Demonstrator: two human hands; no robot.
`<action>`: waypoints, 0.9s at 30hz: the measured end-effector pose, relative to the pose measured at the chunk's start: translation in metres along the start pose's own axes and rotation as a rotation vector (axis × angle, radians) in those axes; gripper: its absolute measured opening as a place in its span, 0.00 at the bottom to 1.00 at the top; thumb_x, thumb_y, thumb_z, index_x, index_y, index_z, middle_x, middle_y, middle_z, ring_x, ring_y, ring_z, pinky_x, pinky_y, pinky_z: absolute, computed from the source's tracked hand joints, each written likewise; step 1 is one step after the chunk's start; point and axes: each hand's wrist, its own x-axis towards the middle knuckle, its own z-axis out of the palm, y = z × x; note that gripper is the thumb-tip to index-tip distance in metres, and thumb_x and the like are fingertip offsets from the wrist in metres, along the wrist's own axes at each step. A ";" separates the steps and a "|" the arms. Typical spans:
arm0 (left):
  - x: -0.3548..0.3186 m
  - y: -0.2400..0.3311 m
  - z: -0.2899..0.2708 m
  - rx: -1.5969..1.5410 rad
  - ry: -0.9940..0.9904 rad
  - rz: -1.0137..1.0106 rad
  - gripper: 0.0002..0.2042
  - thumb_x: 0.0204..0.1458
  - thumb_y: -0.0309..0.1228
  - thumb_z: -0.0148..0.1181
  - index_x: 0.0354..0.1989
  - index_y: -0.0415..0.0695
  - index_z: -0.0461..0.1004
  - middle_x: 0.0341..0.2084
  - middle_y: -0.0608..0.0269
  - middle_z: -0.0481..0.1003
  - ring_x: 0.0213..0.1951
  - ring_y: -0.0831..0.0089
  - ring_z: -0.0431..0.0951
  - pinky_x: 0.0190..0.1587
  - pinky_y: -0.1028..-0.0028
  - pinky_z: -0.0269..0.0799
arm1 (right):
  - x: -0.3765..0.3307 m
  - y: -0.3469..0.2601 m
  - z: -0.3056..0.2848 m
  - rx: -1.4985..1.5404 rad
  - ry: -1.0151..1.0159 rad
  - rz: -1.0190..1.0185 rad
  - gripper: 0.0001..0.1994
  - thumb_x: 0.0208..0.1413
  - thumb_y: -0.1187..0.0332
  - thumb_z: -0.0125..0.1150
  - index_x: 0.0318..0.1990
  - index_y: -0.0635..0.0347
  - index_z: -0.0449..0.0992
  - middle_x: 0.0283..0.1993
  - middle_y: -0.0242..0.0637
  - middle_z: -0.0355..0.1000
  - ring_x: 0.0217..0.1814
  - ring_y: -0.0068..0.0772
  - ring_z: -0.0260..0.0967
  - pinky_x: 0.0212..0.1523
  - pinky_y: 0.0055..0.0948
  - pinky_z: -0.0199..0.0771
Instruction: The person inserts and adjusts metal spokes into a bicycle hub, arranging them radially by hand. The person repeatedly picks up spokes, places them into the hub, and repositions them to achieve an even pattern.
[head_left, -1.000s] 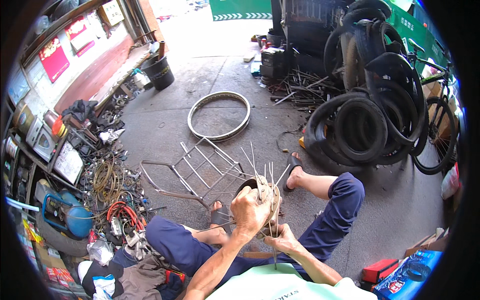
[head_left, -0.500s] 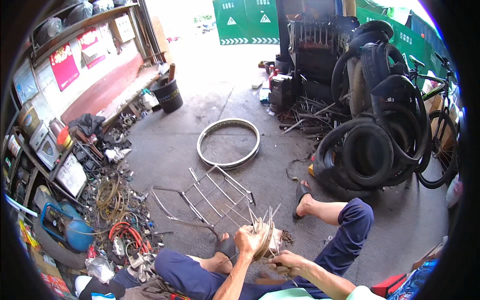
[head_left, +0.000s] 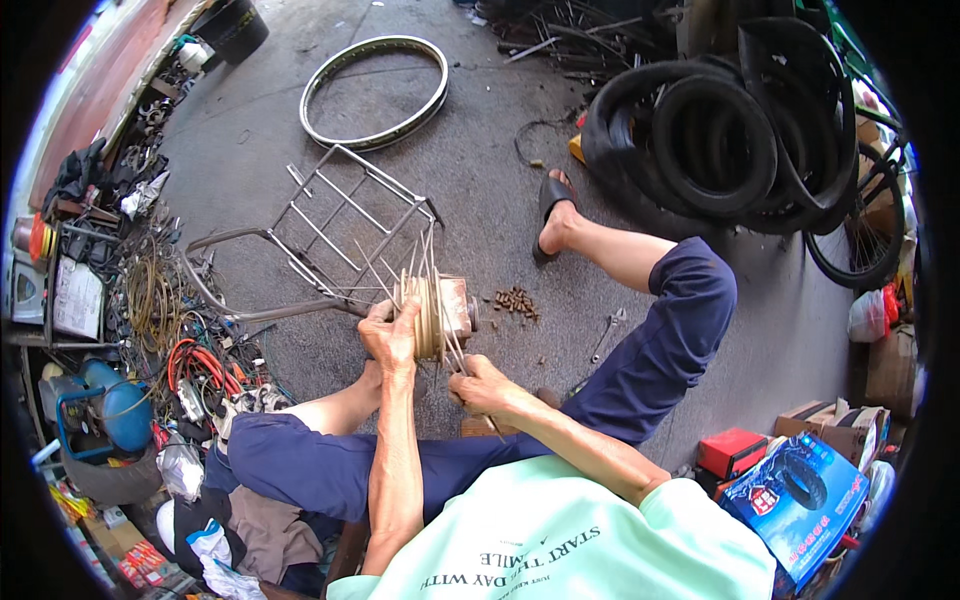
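Observation:
Between my knees is a wheel hub (head_left: pixel 426 325), pale and ridged, with thin metal spokes (head_left: pixel 431 262) sticking out around it. My left hand (head_left: pixel 390 335) grips the hub's left side, thumb on its rim. On the lower right, my right hand (head_left: pixel 482 387) is closed around a spoke or a few; the exact number is hidden by the fingers. A reddish block (head_left: pixel 455 303) shows just right of the hub. Beyond it lies a small pile of brownish metal bits (head_left: pixel 514 304). A wrench (head_left: pixel 607 333) rests on the floor near my right leg.
A bare wheel rim (head_left: pixel 368 143) and a metal rack (head_left: pixel 270 314) lie on the floor ahead. Old tyres (head_left: pixel 715 150) are heaped at right, by a bicycle (head_left: pixel 865 245). Cables and parts (head_left: pixel 150 300) clutter the left. A blue box (head_left: pixel 800 505) stands at lower right.
The view has tilted down, so floor things sit higher in it and my shirt shows. Both hands still hold the hub and spokes; the hub is now seen more from the side.

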 end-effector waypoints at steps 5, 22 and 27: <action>0.001 0.002 0.006 0.111 -0.037 0.056 0.12 0.45 0.28 0.71 0.31 0.31 0.79 0.21 0.72 0.72 0.24 0.83 0.65 0.27 0.77 0.61 | 0.001 0.007 -0.020 0.115 -0.129 0.036 0.08 0.56 0.70 0.54 0.39 0.66 0.72 0.27 0.35 0.73 0.20 0.20 0.65 0.19 0.22 0.65; 0.003 0.015 0.008 0.122 -0.051 -0.116 0.14 0.48 0.32 0.70 0.34 0.31 0.80 0.26 0.61 0.78 0.29 0.78 0.71 0.35 0.73 0.68 | 0.017 -0.007 -0.040 0.247 -0.128 -0.070 0.14 0.60 0.70 0.57 0.50 0.71 0.71 0.31 0.37 0.75 0.19 0.22 0.69 0.18 0.23 0.70; 0.010 -0.001 -0.002 0.212 -0.072 -0.038 0.16 0.49 0.36 0.69 0.32 0.32 0.79 0.24 0.58 0.78 0.31 0.74 0.70 0.41 0.68 0.67 | 0.041 -0.007 -0.081 -0.020 -0.292 -0.132 0.12 0.55 0.73 0.59 0.45 0.68 0.78 0.31 0.34 0.77 0.32 0.22 0.72 0.33 0.26 0.73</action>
